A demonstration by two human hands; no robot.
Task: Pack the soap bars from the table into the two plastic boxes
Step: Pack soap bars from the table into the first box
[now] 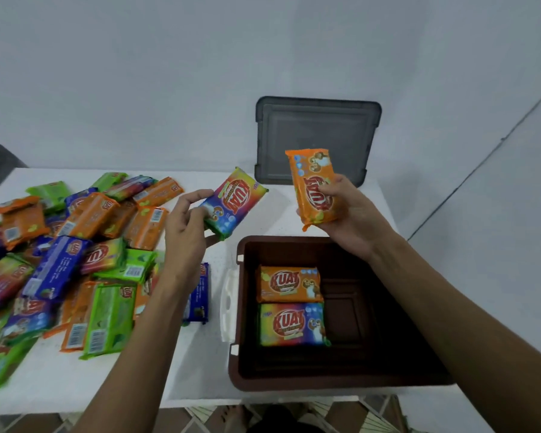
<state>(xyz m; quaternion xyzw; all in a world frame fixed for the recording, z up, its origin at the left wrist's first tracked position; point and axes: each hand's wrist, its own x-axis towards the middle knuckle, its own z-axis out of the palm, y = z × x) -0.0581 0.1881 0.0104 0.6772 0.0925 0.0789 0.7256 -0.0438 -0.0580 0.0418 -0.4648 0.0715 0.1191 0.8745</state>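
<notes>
A brown plastic box (388, 354) stands open at the table's front right. Two wrapped bars lie flat inside against its left wall: an orange bar (289, 284) behind a rainbow bar (292, 324). My right hand (353, 217) holds an orange soap bar (313, 185) upright above the box's far rim. My left hand (185, 226) pinches a rainbow soap bar (236, 201) by its lower end, just left of the box. A pile of soap bars (75, 251) in orange, green, blue and rainbow wrappers covers the left of the table.
A grey lid (317, 139) leans against the wall behind the box. The box's white latch (228, 304) sticks out on its left side. The white table (200, 370) ends at the bottom, with tiled floor and a foot (235, 417) below.
</notes>
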